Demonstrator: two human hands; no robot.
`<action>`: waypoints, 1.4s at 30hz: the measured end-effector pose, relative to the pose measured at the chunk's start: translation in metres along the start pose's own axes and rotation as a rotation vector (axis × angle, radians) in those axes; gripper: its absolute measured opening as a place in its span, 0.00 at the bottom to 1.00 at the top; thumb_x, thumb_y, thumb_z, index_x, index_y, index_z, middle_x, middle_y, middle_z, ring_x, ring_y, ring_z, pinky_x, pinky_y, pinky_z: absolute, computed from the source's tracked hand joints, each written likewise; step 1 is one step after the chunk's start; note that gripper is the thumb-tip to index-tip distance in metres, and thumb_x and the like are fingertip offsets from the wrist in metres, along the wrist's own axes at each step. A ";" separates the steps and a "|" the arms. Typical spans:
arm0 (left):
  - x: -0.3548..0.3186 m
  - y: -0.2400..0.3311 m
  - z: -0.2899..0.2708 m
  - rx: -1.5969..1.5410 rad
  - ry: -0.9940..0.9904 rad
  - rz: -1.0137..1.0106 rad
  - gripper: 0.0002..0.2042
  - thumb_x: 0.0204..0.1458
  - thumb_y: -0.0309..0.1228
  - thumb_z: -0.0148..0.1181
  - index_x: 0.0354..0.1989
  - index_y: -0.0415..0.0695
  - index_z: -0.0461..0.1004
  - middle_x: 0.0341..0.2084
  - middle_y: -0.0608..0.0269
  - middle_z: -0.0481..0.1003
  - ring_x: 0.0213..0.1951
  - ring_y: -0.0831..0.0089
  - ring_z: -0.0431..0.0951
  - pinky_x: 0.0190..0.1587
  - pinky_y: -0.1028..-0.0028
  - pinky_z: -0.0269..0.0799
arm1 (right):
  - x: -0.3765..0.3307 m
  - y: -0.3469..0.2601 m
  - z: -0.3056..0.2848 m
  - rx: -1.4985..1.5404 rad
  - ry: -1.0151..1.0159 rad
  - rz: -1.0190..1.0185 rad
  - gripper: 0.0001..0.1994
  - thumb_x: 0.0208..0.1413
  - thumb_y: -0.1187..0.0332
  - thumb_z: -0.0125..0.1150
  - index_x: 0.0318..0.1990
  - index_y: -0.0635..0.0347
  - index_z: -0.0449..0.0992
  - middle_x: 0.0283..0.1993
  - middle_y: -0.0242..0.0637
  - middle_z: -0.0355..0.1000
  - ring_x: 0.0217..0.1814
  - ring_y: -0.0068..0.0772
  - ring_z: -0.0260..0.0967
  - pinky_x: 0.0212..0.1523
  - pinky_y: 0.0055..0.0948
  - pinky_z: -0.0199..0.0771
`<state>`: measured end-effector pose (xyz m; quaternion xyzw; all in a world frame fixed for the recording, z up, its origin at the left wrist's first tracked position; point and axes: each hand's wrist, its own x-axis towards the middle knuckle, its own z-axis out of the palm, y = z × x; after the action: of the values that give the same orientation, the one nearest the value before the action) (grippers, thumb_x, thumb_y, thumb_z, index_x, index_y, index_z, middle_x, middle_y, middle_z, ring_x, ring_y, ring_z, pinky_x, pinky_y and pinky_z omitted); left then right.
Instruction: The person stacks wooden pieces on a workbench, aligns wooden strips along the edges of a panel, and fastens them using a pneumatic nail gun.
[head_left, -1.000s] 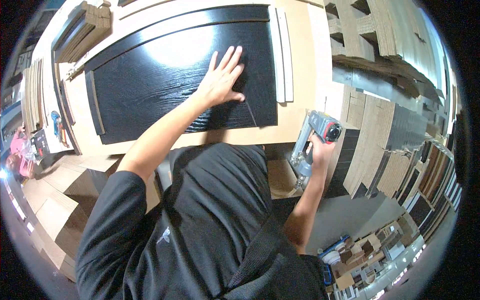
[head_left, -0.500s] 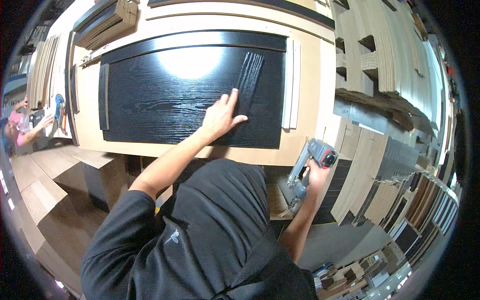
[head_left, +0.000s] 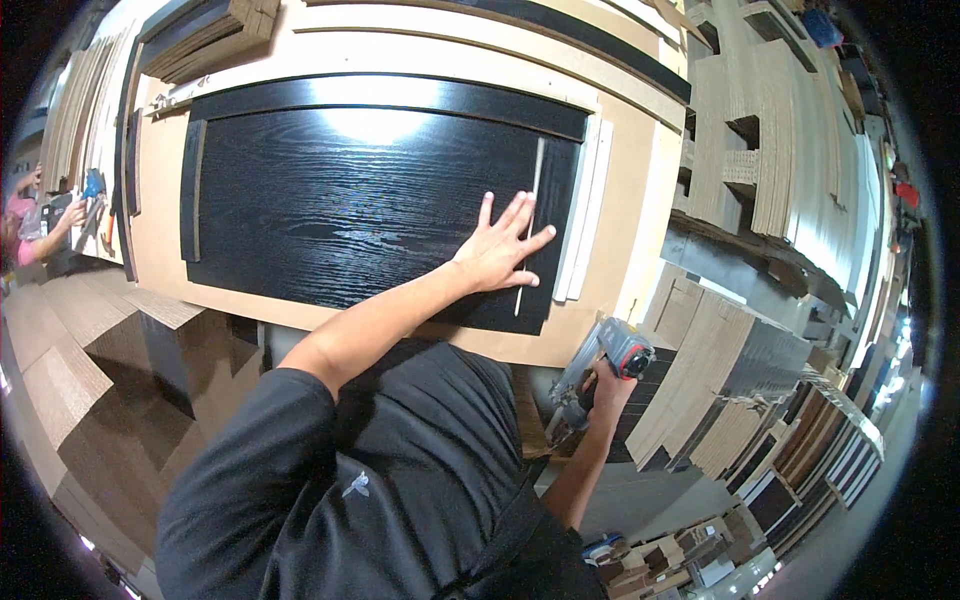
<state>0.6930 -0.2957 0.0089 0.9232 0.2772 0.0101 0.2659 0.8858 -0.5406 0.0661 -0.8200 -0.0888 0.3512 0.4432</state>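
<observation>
**Black panel, thin strip, nail gun**

Black panel [head_left: 340, 210]: large, rectangular, dark wood-grain face with a glare patch near its top edge. It lies flat on a pale board, framed by black trim along its top and left sides.

Thin strip [head_left: 530, 225]: narrow, pale-edged, lying lengthwise on the panel near its right end, running from the upper trim down to the panel's lower edge. The left hand [head_left: 497, 250] rests flat across it, fingers spread.

Nail gun [head_left: 600, 370]: grey body with a red-and-black cap, held in the right hand [head_left: 607, 390] below the board's edge, well apart from the panel, nose angled down-left.
</observation>
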 end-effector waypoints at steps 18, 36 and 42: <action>0.041 -0.032 -0.014 -0.006 0.040 0.110 0.34 0.51 0.60 0.49 0.66 0.62 0.59 0.67 0.39 0.46 0.71 0.50 0.41 0.64 0.35 0.36 | 0.031 -0.125 0.026 -0.144 0.075 0.060 0.15 0.41 0.81 0.54 0.41 0.64 0.66 0.22 0.34 0.66 0.15 0.27 0.63 0.16 0.27 0.66; 0.038 -0.034 -0.020 -0.055 0.043 0.087 0.36 0.44 0.60 0.56 0.65 0.65 0.60 0.66 0.47 0.52 0.70 0.56 0.45 0.65 0.39 0.42 | 0.103 -0.243 0.172 -0.594 -0.359 -0.154 0.03 0.42 0.81 0.53 0.26 0.65 0.70 0.18 0.30 0.66 0.15 0.21 0.63 0.17 0.24 0.63; 0.038 -0.034 -0.019 0.022 0.082 0.079 0.37 0.44 0.64 0.52 0.64 0.68 0.60 0.66 0.49 0.53 0.70 0.57 0.47 0.65 0.40 0.43 | 0.106 -0.241 0.175 -0.603 -0.363 -0.167 0.03 0.42 0.82 0.53 0.26 0.65 0.70 0.18 0.29 0.65 0.15 0.21 0.62 0.17 0.24 0.62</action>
<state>0.7053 -0.2432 0.0032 0.9351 0.2512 0.0554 0.2437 0.8891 -0.2333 0.1402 -0.8280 -0.3322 0.4117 0.1857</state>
